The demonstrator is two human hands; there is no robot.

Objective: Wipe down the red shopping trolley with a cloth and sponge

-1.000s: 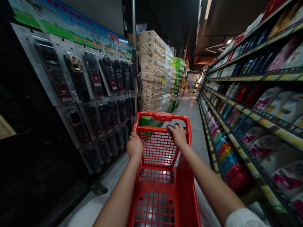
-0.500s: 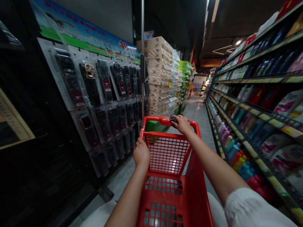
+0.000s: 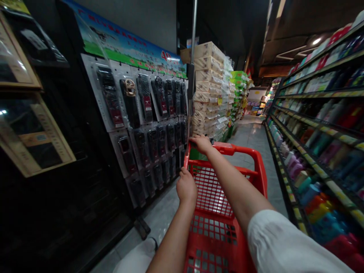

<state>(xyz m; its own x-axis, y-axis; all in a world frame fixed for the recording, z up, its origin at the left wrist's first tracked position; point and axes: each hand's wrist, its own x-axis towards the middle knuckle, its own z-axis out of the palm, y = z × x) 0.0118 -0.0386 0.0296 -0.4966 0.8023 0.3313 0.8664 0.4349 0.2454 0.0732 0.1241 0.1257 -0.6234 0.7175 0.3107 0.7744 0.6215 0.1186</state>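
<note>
A red plastic shopping basket cart [image 3: 257,167], with grid panels and nothing seen inside, stands in front of me. My left hand [image 3: 187,186] is closed around the left side of its frame. My right hand [image 3: 201,144] reaches across the cart and is closed on the left end of the far handle bar, its fingertips partly hidden beside the pole. A thin metal pole [image 3: 194,34] with a dark sleeve rises at the cart's left corner, just by my right hand. A small dark spot shows at the right hand's edge; I cannot make it out.
Packaged belts [image 3: 146,100] hang on a display rack at left, beside framed boxes [image 3: 34,138]. Stacked beige tissue packs [image 3: 209,76] and green packs [image 3: 239,87] stand beyond. Shelves of bottles [image 3: 313,117] line the right. A grey tiled aisle [image 3: 250,134] runs ahead.
My right hand has moved left along the handle from its middle to the corner by the pole. The left hand keeps its hold. The view has turned left.
</note>
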